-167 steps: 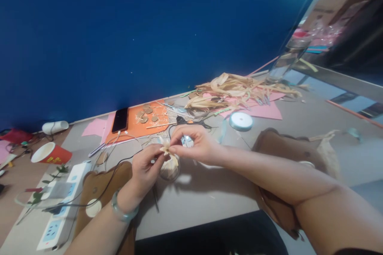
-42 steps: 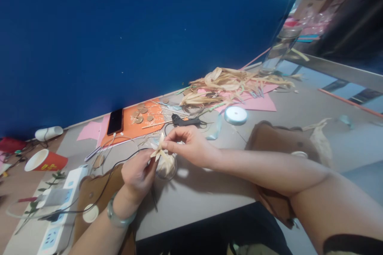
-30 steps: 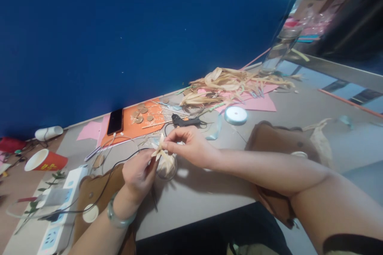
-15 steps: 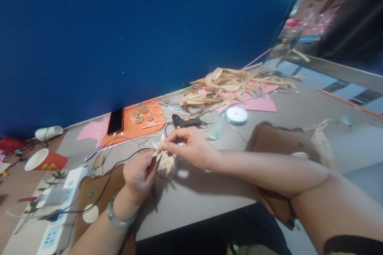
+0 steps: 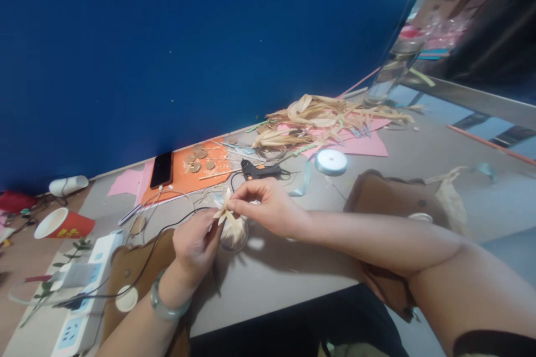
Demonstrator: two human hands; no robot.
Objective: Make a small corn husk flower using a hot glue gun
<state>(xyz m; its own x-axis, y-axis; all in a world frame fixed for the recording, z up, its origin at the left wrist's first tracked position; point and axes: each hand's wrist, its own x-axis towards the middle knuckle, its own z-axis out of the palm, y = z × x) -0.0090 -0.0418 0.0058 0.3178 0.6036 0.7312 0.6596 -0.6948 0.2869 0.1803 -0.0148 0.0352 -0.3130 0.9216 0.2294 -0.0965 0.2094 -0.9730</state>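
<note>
A small cream flower with pointed petals (image 5: 223,213), like dried husk, is pinched between my two hands. My left hand (image 5: 196,240) is closed round its lower part, where a thin dark stem seems to run down below the fingers. With thumb and forefinger, my right hand (image 5: 268,206) grips a petal from the right side. Just under the flower, a round clear container (image 5: 235,237) holds pale husk pieces. Behind my right hand lies a black glue gun (image 5: 260,169), and a roll of light blue ribbon (image 5: 330,162) is to its right.
Dried corn husks (image 5: 310,114) are heaped on pink paper at the back. A phone (image 5: 162,169) and brown discs lie on orange paper (image 5: 180,192). At left are a red paper cup (image 5: 67,224) and a power strip (image 5: 90,290) with cables. A blue wall (image 5: 188,56) closes off the back.
Almost nothing differs. Both hands stay at the flower in the same grip, with only a very slight shift of the right fingers.
</note>
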